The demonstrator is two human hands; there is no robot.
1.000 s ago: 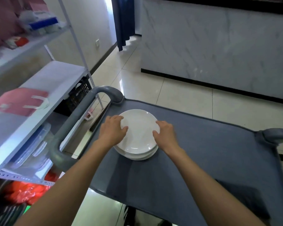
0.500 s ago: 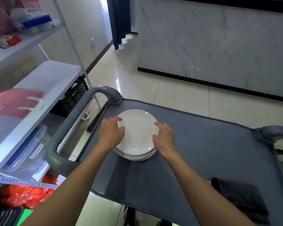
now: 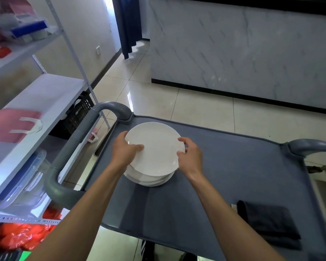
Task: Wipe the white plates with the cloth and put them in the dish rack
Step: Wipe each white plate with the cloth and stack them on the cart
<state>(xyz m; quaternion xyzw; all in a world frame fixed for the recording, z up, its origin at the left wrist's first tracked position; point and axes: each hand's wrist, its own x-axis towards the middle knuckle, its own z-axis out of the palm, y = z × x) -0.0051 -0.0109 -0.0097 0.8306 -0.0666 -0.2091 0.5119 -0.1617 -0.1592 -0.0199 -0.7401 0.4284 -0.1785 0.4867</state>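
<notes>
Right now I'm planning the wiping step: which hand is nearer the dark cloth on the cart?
Right. The right hand grips the top plate's right rim, on the side toward the dark cloth; the left hand grips the far, left rim.

- Left hand (image 3: 125, 150): arm stretched forward, thumb lying on top of the plate (image 3: 154, 147), fingers curled round its left rim.
- Right hand (image 3: 190, 157): arm stretched forward, thumb and fingers pinching the plate's right rim.
</notes>
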